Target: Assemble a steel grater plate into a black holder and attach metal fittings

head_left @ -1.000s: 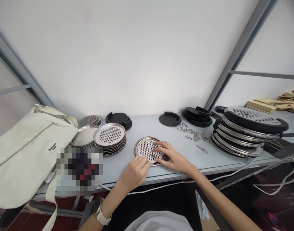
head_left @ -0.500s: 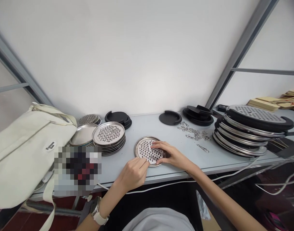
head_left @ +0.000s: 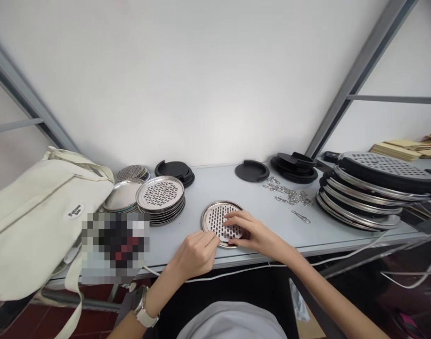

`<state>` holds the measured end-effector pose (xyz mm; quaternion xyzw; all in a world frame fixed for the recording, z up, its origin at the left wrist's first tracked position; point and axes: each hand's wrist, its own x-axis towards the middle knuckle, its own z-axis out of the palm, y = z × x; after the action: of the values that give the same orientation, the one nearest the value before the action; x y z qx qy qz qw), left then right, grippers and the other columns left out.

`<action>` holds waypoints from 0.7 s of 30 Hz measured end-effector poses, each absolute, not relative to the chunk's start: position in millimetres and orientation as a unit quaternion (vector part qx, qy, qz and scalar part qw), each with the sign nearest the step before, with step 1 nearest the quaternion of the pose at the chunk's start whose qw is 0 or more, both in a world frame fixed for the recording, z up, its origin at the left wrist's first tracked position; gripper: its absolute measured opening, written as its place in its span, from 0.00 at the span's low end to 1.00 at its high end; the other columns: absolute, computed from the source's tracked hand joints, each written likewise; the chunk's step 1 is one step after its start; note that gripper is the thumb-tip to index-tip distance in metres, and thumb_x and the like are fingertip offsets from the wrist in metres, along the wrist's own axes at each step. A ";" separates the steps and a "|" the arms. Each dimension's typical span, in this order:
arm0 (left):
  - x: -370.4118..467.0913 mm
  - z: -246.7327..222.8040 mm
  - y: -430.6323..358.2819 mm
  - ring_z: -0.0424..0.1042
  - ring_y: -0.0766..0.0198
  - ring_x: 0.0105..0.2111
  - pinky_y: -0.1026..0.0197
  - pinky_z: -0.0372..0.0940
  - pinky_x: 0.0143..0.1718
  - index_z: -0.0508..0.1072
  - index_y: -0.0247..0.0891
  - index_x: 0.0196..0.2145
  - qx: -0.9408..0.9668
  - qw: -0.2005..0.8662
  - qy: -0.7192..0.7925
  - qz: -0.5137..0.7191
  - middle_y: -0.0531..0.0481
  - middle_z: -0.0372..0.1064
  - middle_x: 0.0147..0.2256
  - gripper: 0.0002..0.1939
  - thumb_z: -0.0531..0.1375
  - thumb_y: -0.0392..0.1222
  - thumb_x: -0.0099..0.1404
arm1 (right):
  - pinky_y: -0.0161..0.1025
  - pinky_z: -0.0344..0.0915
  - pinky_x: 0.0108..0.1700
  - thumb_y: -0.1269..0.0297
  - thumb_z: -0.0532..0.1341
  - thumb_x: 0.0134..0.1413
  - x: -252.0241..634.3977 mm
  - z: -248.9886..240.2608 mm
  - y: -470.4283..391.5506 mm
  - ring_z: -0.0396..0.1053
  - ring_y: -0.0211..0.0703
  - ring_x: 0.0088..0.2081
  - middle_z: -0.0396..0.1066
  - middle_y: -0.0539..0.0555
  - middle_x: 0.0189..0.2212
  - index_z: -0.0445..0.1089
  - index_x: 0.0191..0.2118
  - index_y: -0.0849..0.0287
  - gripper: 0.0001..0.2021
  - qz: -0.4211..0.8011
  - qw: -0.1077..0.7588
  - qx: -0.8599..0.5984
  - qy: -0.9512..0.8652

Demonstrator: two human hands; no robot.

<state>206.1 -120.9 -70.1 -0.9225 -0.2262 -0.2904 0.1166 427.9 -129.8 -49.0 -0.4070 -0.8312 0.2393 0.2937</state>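
Note:
A round metal tray [head_left: 205,217] lies near the table's front edge with a perforated metal disc [head_left: 217,217] inside it. My left hand [head_left: 198,253] is closed at the tray's front left rim, its fingertips pressed together; what they pinch, if anything, is hidden. My right hand [head_left: 254,235] rests over the right part of the disc, fingers spread and bent, fingertips touching the disc and thumb near the front rim. Left of the tray stands a stack of metal trays [head_left: 166,216] topped by another perforated disc [head_left: 161,193].
Black round holders [head_left: 252,171] sit at the back, near scattered metal clips [head_left: 289,195]. A tall stack of trays and black holders [head_left: 363,197] stands right. A cream bag [head_left: 42,221] lies left. A white cable [head_left: 236,270] runs along the front edge.
The view has shifted slightly, so the table's things appear a little further right. My right hand stays on the disc and my left hand stays closed at the rim.

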 end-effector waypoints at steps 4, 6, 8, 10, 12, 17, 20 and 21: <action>206.3 -69.6 -121.2 0.57 0.65 0.23 0.60 0.52 0.23 0.67 0.35 0.27 -0.923 0.119 -0.220 -0.293 0.50 0.60 0.23 0.10 0.49 0.27 0.59 | 0.44 0.61 0.53 0.59 0.60 0.52 429.2 -48.0 -129.8 0.61 0.46 0.51 0.65 0.54 0.47 0.71 0.40 0.53 0.09 0.254 0.286 -0.407 -0.829; 206.4 -69.2 -121.4 0.57 0.65 0.23 0.61 0.52 0.23 0.66 0.35 0.27 -0.924 0.119 -0.217 -0.290 0.50 0.60 0.23 0.10 0.49 0.27 0.59 | 0.44 0.61 0.52 0.59 0.60 0.53 429.6 -46.6 -130.8 0.62 0.45 0.51 0.65 0.54 0.47 0.71 0.39 0.53 0.08 0.259 0.286 -0.417 -0.823; 206.4 -69.0 -121.5 0.57 0.65 0.23 0.61 0.52 0.23 0.67 0.35 0.27 -0.927 0.119 -0.215 -0.284 0.50 0.60 0.23 0.10 0.48 0.28 0.60 | 0.44 0.62 0.51 0.60 0.59 0.54 429.8 -45.4 -132.2 0.62 0.45 0.50 0.65 0.54 0.47 0.71 0.38 0.52 0.07 0.264 0.285 -0.428 -0.816; 206.5 -68.8 -121.8 0.57 0.65 0.22 0.61 0.52 0.23 0.67 0.35 0.27 -0.928 0.121 -0.214 -0.280 0.50 0.59 0.23 0.11 0.48 0.28 0.60 | 0.43 0.64 0.49 0.60 0.58 0.54 429.7 -45.1 -132.7 0.63 0.46 0.49 0.66 0.54 0.47 0.72 0.37 0.53 0.07 0.274 0.283 -0.435 -0.809; 206.5 -68.5 -122.2 0.57 0.65 0.22 0.61 0.52 0.23 0.67 0.35 0.27 -0.928 0.122 -0.212 -0.280 0.50 0.59 0.22 0.11 0.47 0.28 0.60 | 0.41 0.66 0.46 0.62 0.58 0.54 429.0 -45.8 -132.0 0.65 0.45 0.48 0.66 0.54 0.47 0.72 0.35 0.53 0.06 0.288 0.280 -0.438 -0.804; 206.8 -66.2 -123.3 0.57 0.65 0.22 0.61 0.52 0.23 0.66 0.35 0.27 -0.931 0.118 -0.204 -0.278 0.50 0.59 0.23 0.09 0.48 0.28 0.59 | 0.37 0.68 0.39 0.66 0.57 0.54 425.3 -48.0 -129.4 0.66 0.43 0.44 0.66 0.54 0.45 0.73 0.33 0.54 0.07 0.296 0.278 -0.448 -0.797; 206.8 -65.2 -123.7 0.58 0.65 0.23 0.62 0.53 0.24 0.66 0.35 0.28 -0.934 0.118 -0.198 -0.275 0.51 0.59 0.23 0.09 0.48 0.28 0.59 | 0.37 0.68 0.40 0.65 0.56 0.55 422.5 -48.4 -130.7 0.66 0.43 0.44 0.66 0.54 0.45 0.73 0.34 0.54 0.08 0.284 0.283 -0.443 -0.802; 206.8 -65.3 -123.7 0.59 0.65 0.23 0.62 0.54 0.24 0.66 0.35 0.28 -0.935 0.117 -0.196 -0.273 0.51 0.59 0.23 0.09 0.48 0.29 0.59 | 0.38 0.68 0.40 0.64 0.56 0.55 421.6 -48.5 -131.5 0.66 0.44 0.44 0.66 0.55 0.44 0.73 0.34 0.54 0.08 0.280 0.284 -0.438 -0.805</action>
<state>206.8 -123.7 -65.3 -0.9346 -0.1961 -0.2726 0.1175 421.6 -131.5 -48.5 -0.4384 -0.8053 0.2804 0.2841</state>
